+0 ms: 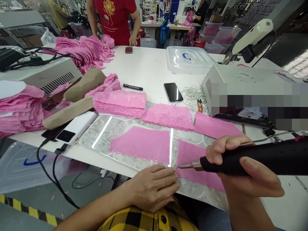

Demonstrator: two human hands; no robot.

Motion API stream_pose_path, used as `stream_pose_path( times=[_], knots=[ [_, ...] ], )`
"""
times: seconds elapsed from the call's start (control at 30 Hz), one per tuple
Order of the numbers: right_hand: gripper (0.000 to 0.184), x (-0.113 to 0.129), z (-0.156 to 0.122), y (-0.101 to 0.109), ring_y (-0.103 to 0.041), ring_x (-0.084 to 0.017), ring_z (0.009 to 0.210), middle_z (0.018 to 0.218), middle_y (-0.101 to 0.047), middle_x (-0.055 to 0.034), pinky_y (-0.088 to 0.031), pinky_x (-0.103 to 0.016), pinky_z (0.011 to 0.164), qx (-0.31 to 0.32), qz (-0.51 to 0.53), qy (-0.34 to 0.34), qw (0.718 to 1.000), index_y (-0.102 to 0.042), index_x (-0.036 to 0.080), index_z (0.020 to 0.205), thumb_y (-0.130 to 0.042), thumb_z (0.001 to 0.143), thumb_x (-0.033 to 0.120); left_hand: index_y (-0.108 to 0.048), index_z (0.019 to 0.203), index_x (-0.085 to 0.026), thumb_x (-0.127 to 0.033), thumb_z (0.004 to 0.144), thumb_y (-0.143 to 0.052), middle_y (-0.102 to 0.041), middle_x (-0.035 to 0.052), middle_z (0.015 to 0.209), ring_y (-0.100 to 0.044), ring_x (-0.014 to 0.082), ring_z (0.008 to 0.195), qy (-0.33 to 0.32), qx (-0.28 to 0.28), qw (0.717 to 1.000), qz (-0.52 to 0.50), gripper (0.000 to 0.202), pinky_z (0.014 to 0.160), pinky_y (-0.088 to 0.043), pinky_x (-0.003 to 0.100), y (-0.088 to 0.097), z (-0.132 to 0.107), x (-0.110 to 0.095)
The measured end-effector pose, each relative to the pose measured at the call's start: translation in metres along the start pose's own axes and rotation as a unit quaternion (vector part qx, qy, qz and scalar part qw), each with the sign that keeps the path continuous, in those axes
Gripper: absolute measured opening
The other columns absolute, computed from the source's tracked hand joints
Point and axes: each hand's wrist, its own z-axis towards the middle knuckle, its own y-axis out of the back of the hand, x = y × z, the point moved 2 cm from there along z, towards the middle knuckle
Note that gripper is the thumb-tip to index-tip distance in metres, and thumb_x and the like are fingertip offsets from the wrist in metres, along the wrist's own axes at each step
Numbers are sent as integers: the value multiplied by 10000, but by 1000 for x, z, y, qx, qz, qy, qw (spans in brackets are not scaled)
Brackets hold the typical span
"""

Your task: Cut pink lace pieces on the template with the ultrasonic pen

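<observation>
one black tool [267, 153], two front pink panels [143, 145], one marker [132, 87]

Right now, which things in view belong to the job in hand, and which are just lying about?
Likely job:
metal-tipped black handheld tool in the right hand;
flat pink fabric pieces.

Likely lying about:
black rectangular smartphone;
slim black marker pen.

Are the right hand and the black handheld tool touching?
Touching: the head view plainly shows the right hand wrapped around the black handheld tool, gripping its body.

Sewing machines [182, 12] and cut pink cloth [145, 144] show a garment workshop.
</observation>
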Motion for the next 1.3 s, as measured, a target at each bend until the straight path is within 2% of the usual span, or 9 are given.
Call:
stream_pose_path(
  times=[0.3,0.53,0.77,1.07,1.17,1.3],
  knots=[
    [186,-5,-5,-4,-547,-130,496,701,-606,-27,-457,-272,426,61,21,-19,998,-663,194,857,-669,768,358,-629,1104,-96,-243,909,-537,-666,133,1206,-621,200,1000,-8,18,1000,2,261,811,-499,326,0,1,-1],
    [177,-8,-5,-5,-559,-126,509,718,-610,-25,-471,-268,436,79,22,-25,996,-661,193,877,-658,782,342,-653,1063,-93,-222,918,-510,-686,123,1160,-615,192,950,-10,-1,1000,-5,242,762,-490,316,2,4,-1],
    [178,-6,-6,-6,-556,-129,498,715,-610,-26,-476,-277,430,84,10,-26,996,-654,196,873,-656,789,353,-636,1105,-98,-240,905,-533,-669,128,1185,-612,183,973,-6,31,999,5,266,754,-489,310,-2,2,-1],
    [144,-9,-7,-9,-562,-131,497,712,-606,-27,-471,-276,436,90,20,-15,996,-638,190,862,-642,801,320,-617,1118,-95,-222,917,-506,-680,116,1178,-611,177,893,3,44,999,-5,262,742,-471,322,2,6,-1],
    [166,0,-4,-4,-550,-127,486,705,-604,-23,-462,-274,425,61,10,-2,998,-650,192,859,-655,779,337,-612,1125,-100,-221,920,-505,-682,125,1178,-613,185,907,8,41,999,-13,261,772,-483,327,4,6,-2],
    [159,21,5,21,-524,-126,474,679,-596,-14,-461,-290,422,-59,-42,58,996,-668,199,788,-666,704,334,-603,1162,-105,-206,930,-515,-696,129,1141,-624,208,989,41,8,999,-18,268,843,-509,344,4,9,0]
  ],
)
